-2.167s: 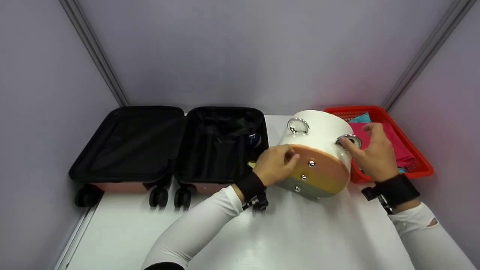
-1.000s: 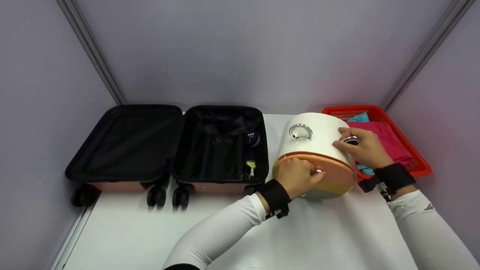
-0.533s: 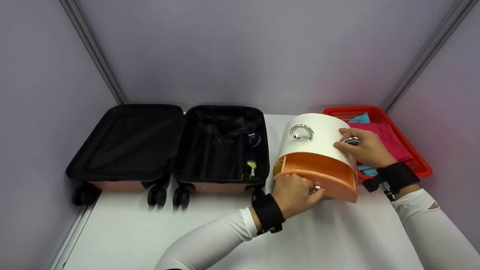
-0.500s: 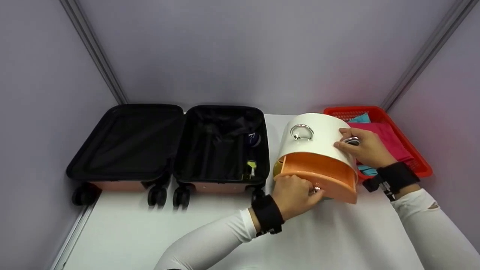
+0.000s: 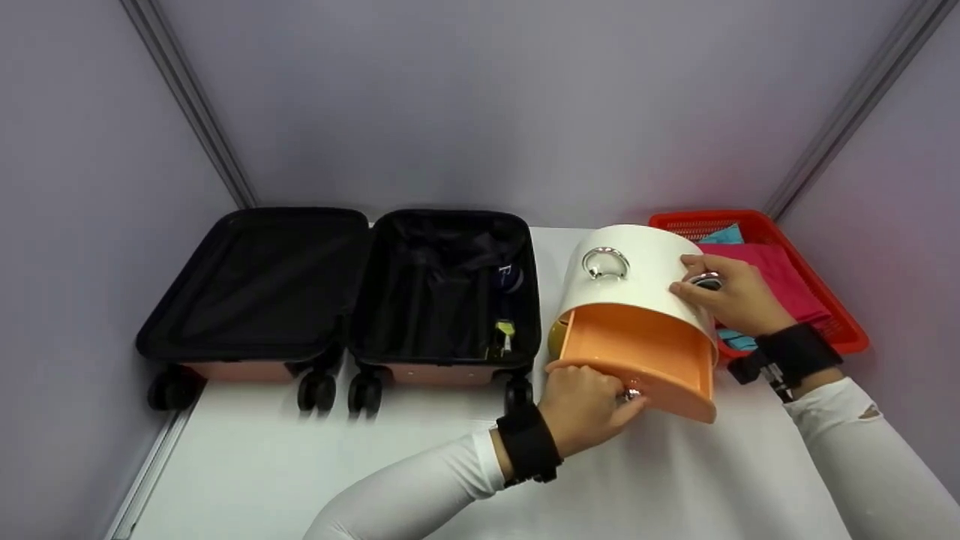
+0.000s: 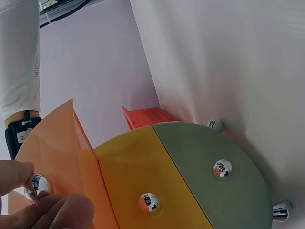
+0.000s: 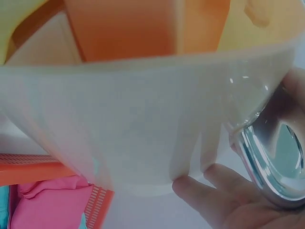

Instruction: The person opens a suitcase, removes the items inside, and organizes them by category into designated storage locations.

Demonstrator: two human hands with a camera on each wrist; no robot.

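Two hands on one cabinet, logged from the remote station. White drawer cabinet stands on the desk at about 3 o'clock from the open suitcase, with the red basket just beyond at its 3 o'clock side. Its orange drawer is slid well out toward 6 o'clock.

Risk notes, my judgement only:
- Drawer looks near the end of its travel. Any further pull toward 6 o'clock could bring it clear of the housing and drop it on the desk.
- Cabinet sits tilted toward me; if the bracing hand slackens, the whole unit could slide or tip forward with the pull.
- Knob is small and polished, so the pinch could slip off it.

Pose:
- Left hand: forearm comes in from 7 o'clock, fingers curled, grip pinching the chrome knob on the drawer front between thumb and fingertips.
- Right hand: wrist enters from 4 o'clock, grip grasping the metal ring on the cabinet's right wall, fingers wrapped beneath it.
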